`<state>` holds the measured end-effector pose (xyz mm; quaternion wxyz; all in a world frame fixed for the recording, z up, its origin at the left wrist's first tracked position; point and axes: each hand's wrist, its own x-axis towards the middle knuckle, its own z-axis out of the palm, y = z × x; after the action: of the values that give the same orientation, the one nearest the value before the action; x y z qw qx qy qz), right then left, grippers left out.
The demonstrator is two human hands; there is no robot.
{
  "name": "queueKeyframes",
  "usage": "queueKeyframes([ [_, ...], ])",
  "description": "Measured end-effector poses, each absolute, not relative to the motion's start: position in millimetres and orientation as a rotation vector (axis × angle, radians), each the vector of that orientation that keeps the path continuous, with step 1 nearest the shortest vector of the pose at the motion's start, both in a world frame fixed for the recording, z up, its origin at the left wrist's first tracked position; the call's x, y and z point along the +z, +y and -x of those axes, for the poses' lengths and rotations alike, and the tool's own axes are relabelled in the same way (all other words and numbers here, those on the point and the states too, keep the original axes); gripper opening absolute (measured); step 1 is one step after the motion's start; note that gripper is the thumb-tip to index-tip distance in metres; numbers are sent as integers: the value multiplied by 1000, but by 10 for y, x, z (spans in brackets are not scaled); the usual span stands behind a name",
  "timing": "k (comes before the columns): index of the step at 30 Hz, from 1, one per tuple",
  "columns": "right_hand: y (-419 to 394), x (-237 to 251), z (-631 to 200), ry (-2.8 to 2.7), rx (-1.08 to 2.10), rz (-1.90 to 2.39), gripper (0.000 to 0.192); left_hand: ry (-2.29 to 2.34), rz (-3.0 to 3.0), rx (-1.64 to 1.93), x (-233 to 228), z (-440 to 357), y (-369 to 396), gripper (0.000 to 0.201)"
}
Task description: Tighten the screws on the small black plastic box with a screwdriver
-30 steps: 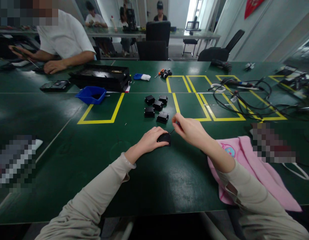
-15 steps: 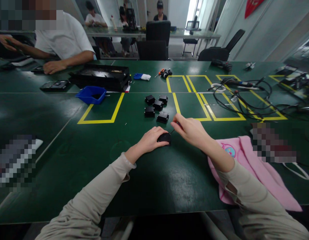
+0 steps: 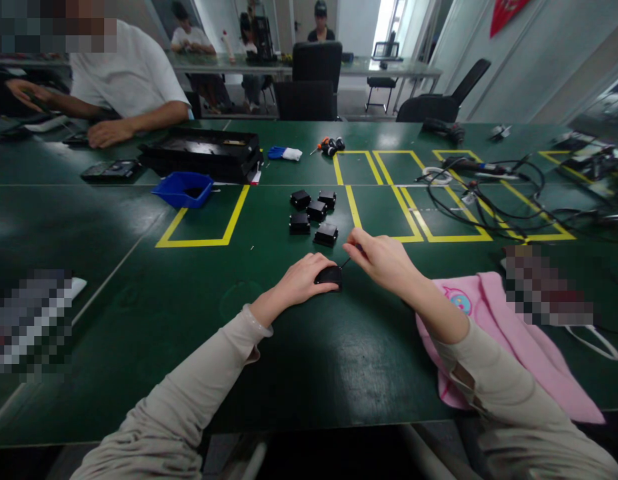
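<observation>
My left hand [image 3: 309, 277] is closed around a small black box [image 3: 329, 275], holding it down on the green tabletop. Thumb and fingers cover part of that box. My right hand [image 3: 376, 257] is closed on a screwdriver [image 3: 345, 263]; only its thin dark shaft shows, slanting down to the box's right side. The handle is hidden in my fingers, and the tip is too small to make out. Just beyond my hands lies a loose group of several similar black boxes [image 3: 317, 211].
A blue bin [image 3: 183, 189] stands at the left before a large black tray [image 3: 203, 150]. Cables [image 3: 489, 193] sprawl at the right. A pink cloth [image 3: 493, 333] lies under my right forearm. Blue-white gloves [image 3: 285, 154] are farther back. A co-worker [image 3: 129, 80] sits at the far left.
My hands, the black box and the screwdriver hold almost the same position. At the far left, the co-worker's raised hand has shifted slightly right and down.
</observation>
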<state>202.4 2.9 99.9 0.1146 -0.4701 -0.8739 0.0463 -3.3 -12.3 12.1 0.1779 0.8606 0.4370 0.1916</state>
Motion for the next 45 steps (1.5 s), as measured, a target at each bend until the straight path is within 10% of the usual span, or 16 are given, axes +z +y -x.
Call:
queueKeyframes([
  [45,9,1024,-2023,-2590,32,1373,34,1231,-2444,550,119,37,-123,41],
])
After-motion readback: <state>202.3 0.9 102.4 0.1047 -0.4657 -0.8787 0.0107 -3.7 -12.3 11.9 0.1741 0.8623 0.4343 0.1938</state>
